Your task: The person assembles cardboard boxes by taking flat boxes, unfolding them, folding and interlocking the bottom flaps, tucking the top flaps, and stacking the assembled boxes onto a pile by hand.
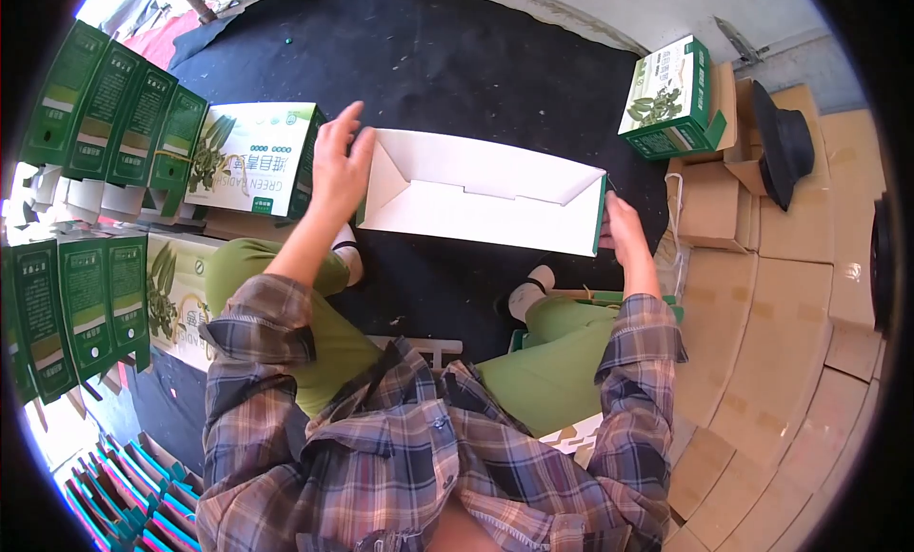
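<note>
A long cardboard box [486, 195], white inside and green outside, lies open on the black floor mat [457, 66] in front of me. My left hand [341, 163] rests on its left end, fingers spread over the folded flap. At the box's right end my right hand [624, 228] grips the edge. My legs in green trousers sit bent on either side below the box.
Folded green boxes [105, 104] stand in rows at the left, with a finished green-and-white box [252, 160] beside them. Another finished box [671, 100] sits at upper right on brown cartons [781, 295]. A black hat [785, 142] lies there too.
</note>
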